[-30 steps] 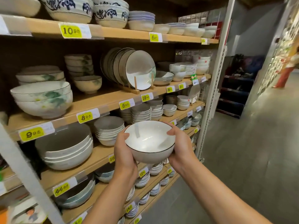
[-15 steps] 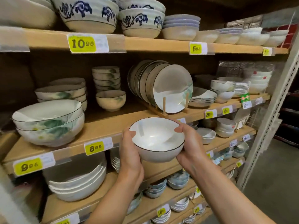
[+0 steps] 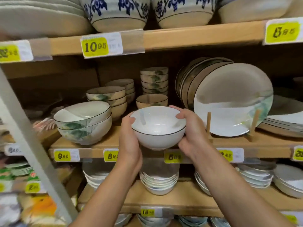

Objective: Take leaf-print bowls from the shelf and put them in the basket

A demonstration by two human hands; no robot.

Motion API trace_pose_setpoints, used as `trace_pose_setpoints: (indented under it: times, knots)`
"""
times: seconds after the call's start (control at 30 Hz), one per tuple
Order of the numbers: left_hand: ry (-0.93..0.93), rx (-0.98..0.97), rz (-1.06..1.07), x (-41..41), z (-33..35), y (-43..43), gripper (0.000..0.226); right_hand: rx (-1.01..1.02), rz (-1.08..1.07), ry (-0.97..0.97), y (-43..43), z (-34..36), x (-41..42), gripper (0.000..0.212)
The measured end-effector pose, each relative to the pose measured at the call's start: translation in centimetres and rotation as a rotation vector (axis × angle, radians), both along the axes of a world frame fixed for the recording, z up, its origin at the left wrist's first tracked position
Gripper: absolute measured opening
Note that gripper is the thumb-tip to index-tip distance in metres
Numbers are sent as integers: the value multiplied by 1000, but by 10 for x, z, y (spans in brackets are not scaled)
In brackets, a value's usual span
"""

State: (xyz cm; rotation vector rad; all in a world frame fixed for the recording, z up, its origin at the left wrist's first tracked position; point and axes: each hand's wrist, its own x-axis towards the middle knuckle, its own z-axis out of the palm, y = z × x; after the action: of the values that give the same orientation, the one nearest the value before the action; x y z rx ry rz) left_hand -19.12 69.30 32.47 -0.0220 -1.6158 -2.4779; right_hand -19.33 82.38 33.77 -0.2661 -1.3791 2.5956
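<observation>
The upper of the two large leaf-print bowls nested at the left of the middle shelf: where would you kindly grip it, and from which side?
Probably by the rim of the upper bowl, at its left and right edges, coming from the open front and lifting upward: it sits nested in the lower bowl, so mainly its rim stands free.

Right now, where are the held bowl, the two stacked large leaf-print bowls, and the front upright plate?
held bowl (image 3: 158,123): head view, on its inner surface.
stacked large leaf-print bowls (image 3: 77,126): head view, on the upper bowl's outer wall, at the leaf.
front upright plate (image 3: 232,100): head view, on the middle of its face.
</observation>
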Motion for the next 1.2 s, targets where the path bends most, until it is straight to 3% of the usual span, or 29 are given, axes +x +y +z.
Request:
trace_pose_setpoints:
  times: [0.3, 0.5, 0.67, 0.83, 0.93, 1.03, 1.13, 1.2]
  knots:
    - [21, 11, 145, -8, -18, 17, 75, -20, -14, -36, -15, -5, -41, 29]
    - [74, 12, 198, -15, -18, 19, 71, -18, -19, -42, -22, -5, -50, 20]
    - [52, -54, 149, -23, -21, 9, 72, -28, -13, -49, -27, -8, -53, 27]
    - [13, -54, 64, -34, -9, -8, 64, -95, -5, -38, -21, -6, -59, 25]
    - [-109, 35, -172, -49, 3, -31, 46, -97, 160, -66, -9, -5, -64, 54]
    - [-267, 60, -482, -60, 13, -47, 44, -9, 422, -144, -2, 1, -64, 73]
    - [-299, 8, -496, -66, 10, -46, 46, 11, 505, -165, 2, -1, -70, 77]
    - [-301, 8, -458, -66, 7, -42, 45, 3, 496, -161, 4, -3, -72, 67]
